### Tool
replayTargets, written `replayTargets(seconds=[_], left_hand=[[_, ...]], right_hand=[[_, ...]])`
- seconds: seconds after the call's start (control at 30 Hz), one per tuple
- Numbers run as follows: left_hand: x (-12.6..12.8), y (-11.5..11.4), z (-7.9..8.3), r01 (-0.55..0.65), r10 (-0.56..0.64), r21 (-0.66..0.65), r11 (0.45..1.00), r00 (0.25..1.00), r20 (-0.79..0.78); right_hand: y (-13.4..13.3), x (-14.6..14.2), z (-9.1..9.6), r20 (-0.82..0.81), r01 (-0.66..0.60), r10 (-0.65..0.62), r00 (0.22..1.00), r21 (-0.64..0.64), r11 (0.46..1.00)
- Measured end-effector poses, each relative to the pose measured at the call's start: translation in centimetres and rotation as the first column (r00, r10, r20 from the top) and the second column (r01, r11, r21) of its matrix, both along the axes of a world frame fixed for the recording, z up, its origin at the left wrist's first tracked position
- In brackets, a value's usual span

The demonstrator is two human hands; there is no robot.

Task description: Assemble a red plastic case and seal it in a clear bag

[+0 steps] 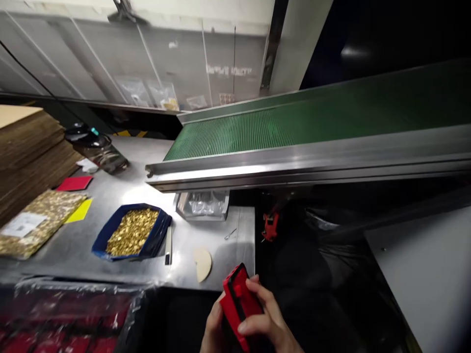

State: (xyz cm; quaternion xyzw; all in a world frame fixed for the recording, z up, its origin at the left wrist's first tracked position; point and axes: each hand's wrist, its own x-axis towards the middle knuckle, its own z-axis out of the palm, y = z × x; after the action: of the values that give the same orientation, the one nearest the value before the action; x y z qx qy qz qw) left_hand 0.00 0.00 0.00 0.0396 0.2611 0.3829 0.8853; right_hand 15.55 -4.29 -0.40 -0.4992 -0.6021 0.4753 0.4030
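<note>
A red plastic part with a black strip along its edge is held tilted near the bottom of the view, just off the front edge of the metal table. My left hand grips it from the left side, its fingers partly hidden behind the part. From the right, my right hand closes on it with the thumb and fingers on the red face. On the table beyond lie a pale rounded piece and a small metal item. A blue tray holds many small gold-coloured metal pieces.
A green conveyor belt slopes across above the table. Left are stacked cardboard, a dark bottle and a bag of gold-coloured pieces. A plastic-lined box with red parts stands front left. A clear-lined bin sits under the conveyor.
</note>
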Motion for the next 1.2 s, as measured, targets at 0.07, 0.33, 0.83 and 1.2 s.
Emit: replayTargets(seconds=[0.07,0.33,0.83,1.2], left_hand=[[0.4,-0.3,-0.5,-0.121,0.125,0.041,0.992,0.982,-0.139],[0.9,-0.6,-0.2,0.189,0.212,0.402,0.896,0.614,-0.76],[-1.5,-3.3,2.1,0.426,-0.423,0.043,0.904,0.904,-0.06],[-2.8,-4.3,1.4,0.597,-0.594,0.034,0.801,0.801,-0.077]], right_hand=[[-0.2,0.5,-0.2,0.098,-0.06,0.051,0.994,0.091,0.994],[1.5,2.5,1.7,0.156,0.206,-0.187,0.97,-0.116,0.972],[-1.5,3.5,3.9,-0.171,0.032,-0.095,0.981,-0.341,0.94],[-1.5,1.5,3.1,-0.349,0.053,-0.259,0.901,-0.504,0.862]])
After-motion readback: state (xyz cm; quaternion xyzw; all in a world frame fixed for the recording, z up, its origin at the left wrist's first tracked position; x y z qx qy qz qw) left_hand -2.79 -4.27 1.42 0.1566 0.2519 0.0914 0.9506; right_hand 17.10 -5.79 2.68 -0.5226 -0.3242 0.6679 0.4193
